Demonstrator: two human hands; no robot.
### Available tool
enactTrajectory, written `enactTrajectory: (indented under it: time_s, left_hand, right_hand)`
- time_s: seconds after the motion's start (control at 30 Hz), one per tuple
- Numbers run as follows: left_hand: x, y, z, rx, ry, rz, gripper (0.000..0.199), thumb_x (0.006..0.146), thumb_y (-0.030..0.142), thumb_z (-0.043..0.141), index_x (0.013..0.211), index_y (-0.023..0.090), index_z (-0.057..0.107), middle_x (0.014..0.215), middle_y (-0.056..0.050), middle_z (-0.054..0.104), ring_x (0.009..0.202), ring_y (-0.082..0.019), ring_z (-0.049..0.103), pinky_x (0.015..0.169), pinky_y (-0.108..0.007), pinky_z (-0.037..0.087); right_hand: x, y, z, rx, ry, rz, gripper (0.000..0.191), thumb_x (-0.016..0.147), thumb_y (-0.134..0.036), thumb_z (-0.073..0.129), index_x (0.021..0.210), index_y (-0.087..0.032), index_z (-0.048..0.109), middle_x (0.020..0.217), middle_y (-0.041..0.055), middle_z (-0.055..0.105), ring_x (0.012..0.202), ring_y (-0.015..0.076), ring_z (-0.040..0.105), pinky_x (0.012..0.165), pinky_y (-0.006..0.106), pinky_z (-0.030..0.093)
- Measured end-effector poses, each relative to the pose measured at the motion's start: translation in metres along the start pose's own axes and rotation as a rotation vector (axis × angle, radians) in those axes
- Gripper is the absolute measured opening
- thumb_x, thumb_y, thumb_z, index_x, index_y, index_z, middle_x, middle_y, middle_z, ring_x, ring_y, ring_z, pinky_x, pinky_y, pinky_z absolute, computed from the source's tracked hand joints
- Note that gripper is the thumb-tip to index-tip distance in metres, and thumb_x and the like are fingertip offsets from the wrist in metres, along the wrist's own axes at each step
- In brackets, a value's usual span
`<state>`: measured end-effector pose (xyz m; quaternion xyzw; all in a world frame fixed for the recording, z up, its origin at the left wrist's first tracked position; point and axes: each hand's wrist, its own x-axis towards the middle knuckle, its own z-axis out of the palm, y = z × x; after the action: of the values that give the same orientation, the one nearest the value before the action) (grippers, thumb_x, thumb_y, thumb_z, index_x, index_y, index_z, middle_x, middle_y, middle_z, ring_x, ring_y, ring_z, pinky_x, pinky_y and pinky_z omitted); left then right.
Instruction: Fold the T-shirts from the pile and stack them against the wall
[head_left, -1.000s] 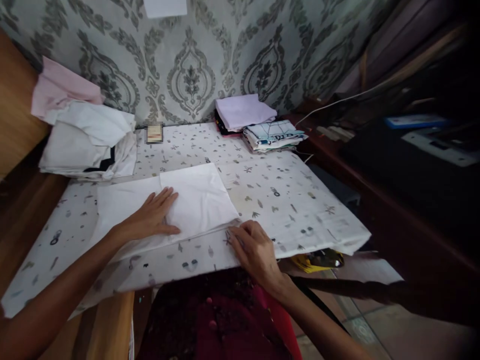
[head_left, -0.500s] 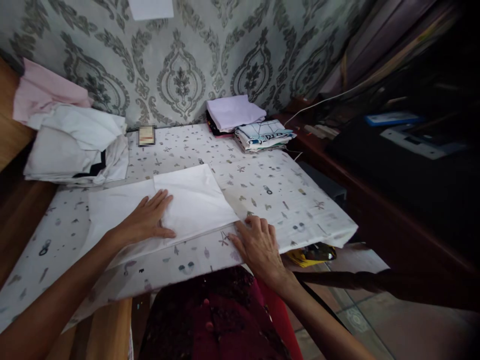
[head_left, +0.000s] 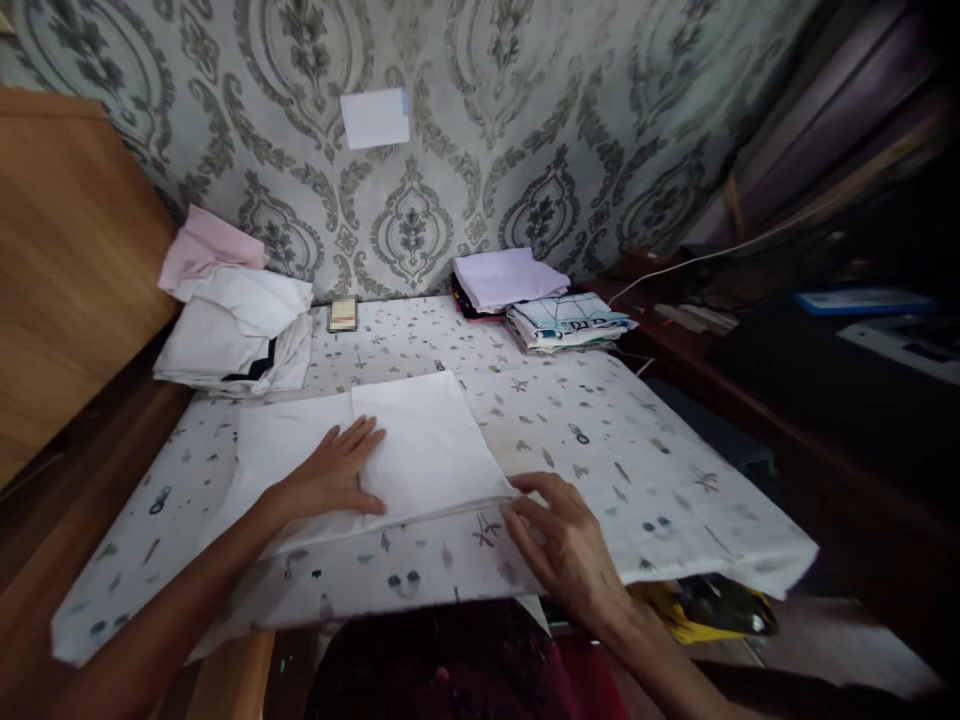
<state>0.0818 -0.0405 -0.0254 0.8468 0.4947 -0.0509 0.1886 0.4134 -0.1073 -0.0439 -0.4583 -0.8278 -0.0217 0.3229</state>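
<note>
A white cloth (head_left: 427,430) lay flat and partly folded on the near-middle part of the surface (head_left: 607,400), a doubled layer covering its right part. The left hand (head_left: 337,475) rested palm down on the cloth, fingers extended and slightly parted, thumb held wide, fingertips just over the edge of the upper layer. The right hand (head_left: 566,540) was at the near right corner of the cloth, its thumb and forefinger set close together; whether they pinched the corner could not be told from this angle.

Far left of the surface: a pile of white garments (head_left: 217,340), a pink cloth (head_left: 210,250) behind it against the wall (head_left: 412,230). To the right of the pile stood a small framed card (head_left: 343,314). Far right: a folded lilac cloth (head_left: 510,278) on top of darker fabric, with a printed folded stack (head_left: 566,318) just beside it.
</note>
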Motion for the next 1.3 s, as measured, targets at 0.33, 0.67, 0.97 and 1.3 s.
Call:
enactTrajectory:
  time_s: [0.33,0.67,0.97,1.3]
  left_hand:
    - [-0.003,-0.037,-0.077,-0.153,-0.112,0.065,0.045,0.089,0.053,0.051,0.118,0.022,0.066,0.128,-0.007,0.070,0.118,-0.025,0.063,0.100,-0.031,0.045]
    - [0.187,-0.011,-0.081,-0.402,0.252,0.002,0.030,0.075,0.031,0.057,0.098,0.016,0.069,0.092,-0.005,0.073,0.087,-0.021,0.066,0.079,-0.031,0.050]
    - [0.242,0.007,-0.067,-0.378,0.151,-0.039,0.014,0.070,0.023,0.061,0.081,0.018,0.068,0.066,0.001,0.065,0.062,-0.015,0.058,0.056,-0.024,0.040]
    - [0.249,0.014,-0.061,-0.483,0.133,-0.107,0.020,0.074,0.032,0.063,0.086,0.018,0.070,0.076,-0.002,0.069,0.066,-0.017,0.060,0.057,-0.025,0.043]
  right_hand:
    - [0.081,-0.091,0.087,0.143,-0.523,-0.267,0.073,0.098,-0.056,0.047,0.147,-0.002,0.043,0.157,0.0243,0.038,0.150,0.0322,0.028,0.122,0.052,0.025]
    - [0.070,-0.089,0.096,0.127,-0.454,-0.356,0.075,0.100,-0.059,0.041,0.149,-0.002,0.040,0.159,0.0217,0.034,0.150,0.0323,0.026,0.124,0.050,0.021]
    - [0.073,-0.088,0.093,0.180,-0.473,-0.339,0.077,0.099,-0.060,0.042,0.148,0.001,0.041,0.159,0.0224,0.034,0.150,0.0334,0.027,0.123,0.051,0.021]
    - [0.072,-0.086,0.095,0.193,-0.437,-0.327,0.077,0.097,-0.059,0.047,0.147,0.000,0.043,0.157,0.0220,0.038,0.149,0.0316,0.028,0.123,0.049,0.021]
